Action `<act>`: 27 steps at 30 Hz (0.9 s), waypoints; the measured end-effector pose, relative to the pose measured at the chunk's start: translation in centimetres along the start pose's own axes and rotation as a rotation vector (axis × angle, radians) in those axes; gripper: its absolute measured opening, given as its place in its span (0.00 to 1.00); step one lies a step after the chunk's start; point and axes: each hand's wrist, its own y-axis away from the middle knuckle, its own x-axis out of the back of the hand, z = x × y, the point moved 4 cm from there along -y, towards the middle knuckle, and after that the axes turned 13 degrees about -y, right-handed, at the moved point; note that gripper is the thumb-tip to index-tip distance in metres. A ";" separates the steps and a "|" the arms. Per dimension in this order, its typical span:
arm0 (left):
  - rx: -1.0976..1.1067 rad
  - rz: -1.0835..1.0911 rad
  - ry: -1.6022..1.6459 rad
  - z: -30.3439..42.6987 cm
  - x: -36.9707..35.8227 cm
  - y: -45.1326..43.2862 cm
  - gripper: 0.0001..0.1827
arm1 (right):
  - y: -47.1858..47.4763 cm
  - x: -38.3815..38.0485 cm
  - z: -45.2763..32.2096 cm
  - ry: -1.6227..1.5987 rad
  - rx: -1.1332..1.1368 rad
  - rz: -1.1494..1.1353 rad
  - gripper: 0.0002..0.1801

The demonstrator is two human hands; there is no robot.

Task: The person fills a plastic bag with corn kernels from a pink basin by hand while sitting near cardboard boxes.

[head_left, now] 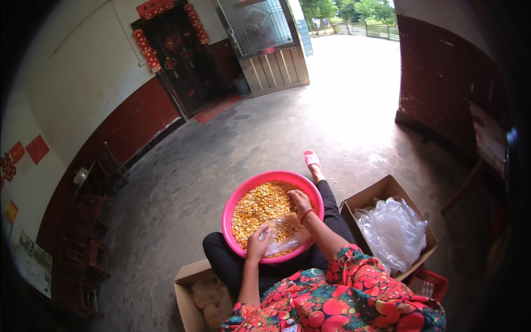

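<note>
A pink plastic basin (229, 207) rests on my lap, filled with loose yellow corn kernels (261, 203). My left hand (258, 242) pinches the edge of a clear plastic bag (286, 237), which lies over the near part of the basin. Kernels show through or inside the bag; which of the two I cannot tell. My right hand (300, 202) is over the right side of the kernels, its fingers bent together close to the surface. Whether any kernels are between those fingers is too small to see.
At my right stands a cardboard box (365, 193) stuffed with clear plastic bags (392, 232). Another cardboard box (186, 299) at my left holds filled bags (211, 303). A red crate (439, 282) is behind the right box. Wooden chairs (89, 249) line the left wall; a metal door (269, 50) stands open ahead.
</note>
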 end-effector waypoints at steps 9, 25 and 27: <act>-0.045 0.076 0.049 -0.2 0.0 -0.2 0.15 | 4.6 -4.5 1.0 0.090 -0.549 -0.770 0.10; -0.060 0.068 0.045 1.1 0.4 -0.2 0.18 | 5.9 -4.8 2.2 0.239 -0.578 -1.070 0.09; -0.076 0.086 0.004 1.2 0.5 -0.1 0.17 | 6.2 -5.0 1.5 0.177 -0.580 -0.977 0.09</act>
